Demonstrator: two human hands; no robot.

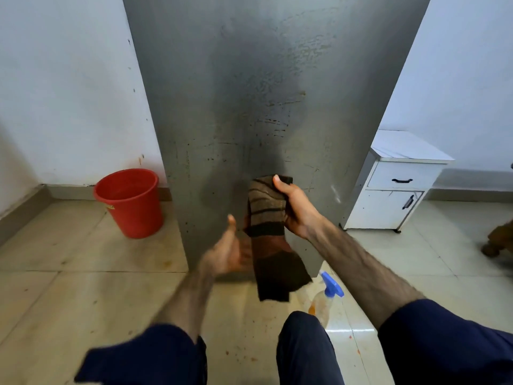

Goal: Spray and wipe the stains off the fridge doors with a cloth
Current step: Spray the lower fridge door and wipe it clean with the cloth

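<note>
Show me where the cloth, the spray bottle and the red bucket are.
cloth (268,207): head view, striped upper part.
spray bottle (331,284): head view, blue trigger head.
red bucket (133,209): head view, outer wall.

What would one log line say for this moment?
right hand: grips striped brown cloth | left hand: open, blurred | grey metal fridge door: dark specks remain | blue-topped spray bottle: on floor

The fridge door (249,79) is grey metal with dark brown spots and smears. The cloth (268,209) has beige and dark brown stripes, and its lower part is dark brown. The bucket (130,201) is red. The spray bottle (326,295) has a blue head and orange stains on clear plastic. The cabinet (394,187) is white with black handles. The sleeves (444,337) are navy.
</note>
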